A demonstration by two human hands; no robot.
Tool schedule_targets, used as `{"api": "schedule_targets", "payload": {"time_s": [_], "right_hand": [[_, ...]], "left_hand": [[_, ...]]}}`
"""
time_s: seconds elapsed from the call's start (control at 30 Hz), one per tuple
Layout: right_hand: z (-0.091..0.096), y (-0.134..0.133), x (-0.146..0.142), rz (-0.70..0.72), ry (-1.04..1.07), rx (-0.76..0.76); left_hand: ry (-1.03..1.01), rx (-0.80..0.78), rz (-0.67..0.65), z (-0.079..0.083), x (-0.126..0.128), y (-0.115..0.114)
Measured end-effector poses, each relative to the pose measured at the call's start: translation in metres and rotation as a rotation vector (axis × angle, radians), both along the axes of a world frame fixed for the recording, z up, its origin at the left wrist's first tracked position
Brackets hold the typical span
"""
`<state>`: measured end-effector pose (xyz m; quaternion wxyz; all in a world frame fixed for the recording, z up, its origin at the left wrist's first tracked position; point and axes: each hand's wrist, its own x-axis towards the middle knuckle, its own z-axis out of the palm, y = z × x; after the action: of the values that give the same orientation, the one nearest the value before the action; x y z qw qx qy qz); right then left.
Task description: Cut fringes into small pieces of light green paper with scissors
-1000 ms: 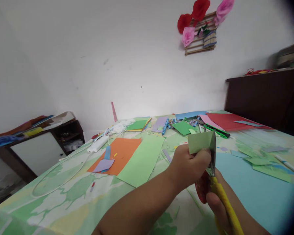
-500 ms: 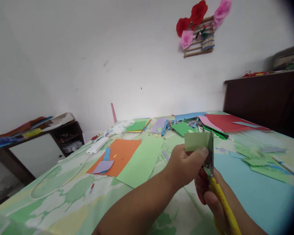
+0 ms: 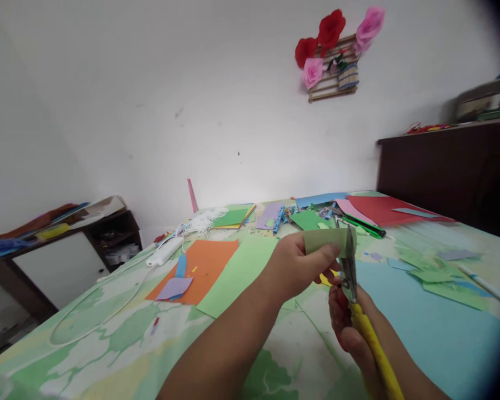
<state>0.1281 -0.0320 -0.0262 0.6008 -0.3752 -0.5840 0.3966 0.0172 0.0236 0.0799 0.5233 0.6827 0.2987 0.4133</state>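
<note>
My left hand [image 3: 298, 266] pinches a small piece of light green paper [image 3: 320, 240] between thumb and fingers, holding it above the table. In my right hand [image 3: 358, 344] is a pair of scissors [image 3: 349, 275], its handles yellow and red. The blades point up and cross the paper near its right end, with a short bit of green showing beyond them. Part of the right hand is hidden behind the handles. Below lie a large light green sheet [image 3: 237, 278] to the left and a light blue sheet [image 3: 425, 322] to the right.
An orange sheet [image 3: 204, 261] with purple and blue scraps lies left, near a white power strip [image 3: 165, 251] and its cable. Green scraps [image 3: 454, 291] and a white pen [image 3: 485, 286] are at right. A red sheet [image 3: 391, 211] and a black-green cutter [image 3: 364, 226] lie farther back.
Both hands have shifted slightly left with the paper and scissors. The blades now lie across the paper, with a bit of it showing to their right.
</note>
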Motion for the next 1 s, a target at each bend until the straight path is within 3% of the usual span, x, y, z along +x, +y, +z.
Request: {"api": "schedule_targets", "payload": {"time_s": [0.57, 1.0], "right_hand": [[-0.008, 0.001, 0.007, 0.011, -0.068, 0.065], [-0.027, 0.018, 0.018, 0.114, -0.138, 0.216]], "left_hand": [[0.186, 0.099, 0.027, 0.012, -0.006, -0.008], [0.169, 0.201, 0.021, 0.008, -0.006, -0.008]]}}
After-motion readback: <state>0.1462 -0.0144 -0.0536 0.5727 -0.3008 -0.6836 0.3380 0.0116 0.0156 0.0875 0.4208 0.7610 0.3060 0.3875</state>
